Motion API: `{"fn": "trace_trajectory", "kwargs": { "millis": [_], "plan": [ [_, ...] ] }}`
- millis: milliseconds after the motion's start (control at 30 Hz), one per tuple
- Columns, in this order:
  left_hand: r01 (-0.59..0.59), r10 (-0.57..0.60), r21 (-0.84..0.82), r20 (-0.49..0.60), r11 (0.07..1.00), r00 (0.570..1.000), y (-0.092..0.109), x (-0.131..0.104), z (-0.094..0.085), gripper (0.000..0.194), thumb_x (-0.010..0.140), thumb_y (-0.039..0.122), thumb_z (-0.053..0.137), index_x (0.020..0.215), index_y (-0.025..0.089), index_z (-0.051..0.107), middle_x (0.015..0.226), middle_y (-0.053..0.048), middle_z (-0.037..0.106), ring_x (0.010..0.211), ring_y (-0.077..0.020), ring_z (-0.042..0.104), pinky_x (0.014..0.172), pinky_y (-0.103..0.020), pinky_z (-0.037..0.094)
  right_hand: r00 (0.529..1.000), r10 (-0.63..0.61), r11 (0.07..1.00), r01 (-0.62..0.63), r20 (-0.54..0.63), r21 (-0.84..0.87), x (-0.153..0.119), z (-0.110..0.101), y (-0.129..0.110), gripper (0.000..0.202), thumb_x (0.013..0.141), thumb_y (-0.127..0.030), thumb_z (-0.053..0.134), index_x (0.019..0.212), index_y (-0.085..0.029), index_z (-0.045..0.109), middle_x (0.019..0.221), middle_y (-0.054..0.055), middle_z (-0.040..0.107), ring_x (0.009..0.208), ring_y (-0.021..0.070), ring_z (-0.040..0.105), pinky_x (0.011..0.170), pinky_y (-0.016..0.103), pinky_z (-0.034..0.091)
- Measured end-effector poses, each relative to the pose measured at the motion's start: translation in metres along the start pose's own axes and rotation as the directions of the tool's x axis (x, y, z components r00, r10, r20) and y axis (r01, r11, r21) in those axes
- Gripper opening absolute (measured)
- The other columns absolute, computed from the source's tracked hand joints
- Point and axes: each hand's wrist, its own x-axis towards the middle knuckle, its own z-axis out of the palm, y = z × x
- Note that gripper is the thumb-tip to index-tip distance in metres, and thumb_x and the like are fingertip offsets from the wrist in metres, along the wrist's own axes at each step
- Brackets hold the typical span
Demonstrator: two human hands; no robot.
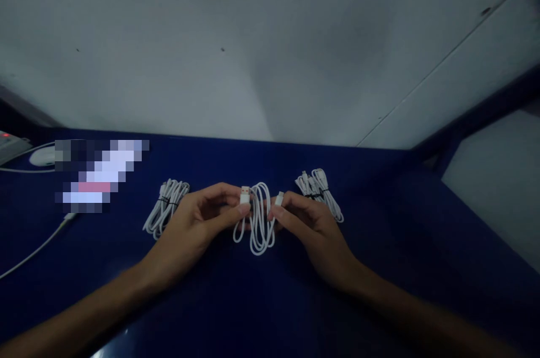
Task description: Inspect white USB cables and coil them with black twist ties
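A white USB cable (262,229), coiled into long loops, is held between my two hands over the blue table. My left hand (206,214) pinches it beside the USB-A plug, which points away from me. With thumb and fingers, my right hand (310,226) grips the end with the smaller plug, at the coil's right side. Fingers behind the coil are partly hidden. A tied bundle of white cables (166,206) lies just left of my left hand. Beyond my right hand rests another group of tied white cables (319,192).
The blue table (261,313) meets a pale wall (211,66) at its back edge. On the left lies a blurred-out, bright device (105,172) with a white cord (37,254) leading to it. A white rounded object (42,156) sits at the far left.
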Motion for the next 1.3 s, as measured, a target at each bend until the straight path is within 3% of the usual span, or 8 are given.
{"fn": "trace_trajectory", "kwargs": {
  "millis": [333, 533, 767, 1000, 1300],
  "plan": [
    [-0.025, 0.025, -0.002, -0.031, 1.0, 0.999, -0.001, -0.006, 0.004, 0.022, 0.096, 0.033, 0.088, 0.117, 0.028, 0.086, 0.116, -0.006, 0.088, 0.106, -0.0255, 0.083, 0.094, -0.033, 0.062, 1.0, -0.029, 0.998, 0.029, 0.002, -0.049, -0.004, -0.001, -0.002, 0.033, 0.111, -0.045, 0.064, 0.085, -0.025, 0.069, 0.091, 0.002, 0.068, 0.085, 0.02, 0.066, 0.078, 0.035, 0.058],
    [-0.046, 0.045, -0.018, -0.033, 0.999, 0.998, 0.0, -0.008, 0.007, 0.021, 0.094, 0.029, 0.091, 0.114, 0.031, 0.088, 0.107, -0.002, 0.09, 0.095, -0.0203, 0.084, 0.095, -0.032, 0.064, 0.999, -0.023, 1.0, 0.024, 0.044, -0.02, -0.007, -0.002, -0.005, 0.034, 0.114, -0.04, 0.062, 0.084, -0.025, 0.066, 0.088, 0.001, 0.063, 0.087, 0.0201, 0.061, 0.08, 0.035, 0.051],
    [-0.009, 0.009, -0.053, 0.004, 0.999, 1.0, -0.008, -0.012, 0.01, 0.016, 0.092, 0.024, 0.092, 0.107, 0.029, 0.09, 0.103, -0.003, 0.091, 0.094, -0.0223, 0.085, 0.097, -0.034, 0.065, 0.997, -0.045, 0.996, 0.05, 0.061, -0.076, -0.011, 0.0, -0.004, 0.032, 0.115, -0.04, 0.06, 0.089, -0.025, 0.071, 0.089, 0.001, 0.061, 0.08, 0.0182, 0.055, 0.074, 0.034, 0.046],
    [0.032, -0.031, -0.071, 0.014, 0.997, 0.999, -0.008, -0.013, 0.012, 0.025, 0.09, 0.016, 0.092, 0.112, 0.027, 0.091, 0.102, -0.003, 0.091, 0.091, -0.0181, 0.085, 0.092, -0.026, 0.064, 0.993, -0.061, 0.991, 0.071, 0.097, -0.109, -0.01, -0.003, -0.003, 0.031, 0.115, -0.04, 0.059, 0.092, -0.024, 0.071, 0.093, 0.001, 0.061, 0.083, 0.0181, 0.055, 0.077, 0.035, 0.045],
    [0.04, -0.037, -0.076, 0.04, 0.996, 0.998, -0.014, -0.015, 0.012, 0.022, 0.095, 0.019, 0.09, 0.114, 0.03, 0.091, 0.102, -0.001, 0.091, 0.094, -0.0137, 0.084, 0.09, -0.02, 0.062, 0.989, -0.094, 0.989, 0.106, 0.112, -0.1, -0.014, -0.004, 0.0, 0.031, 0.117, -0.037, 0.059, 0.091, -0.023, 0.068, 0.09, -0.001, 0.058, 0.081, 0.0154, 0.053, 0.073, 0.032, 0.043]
  ]
}}
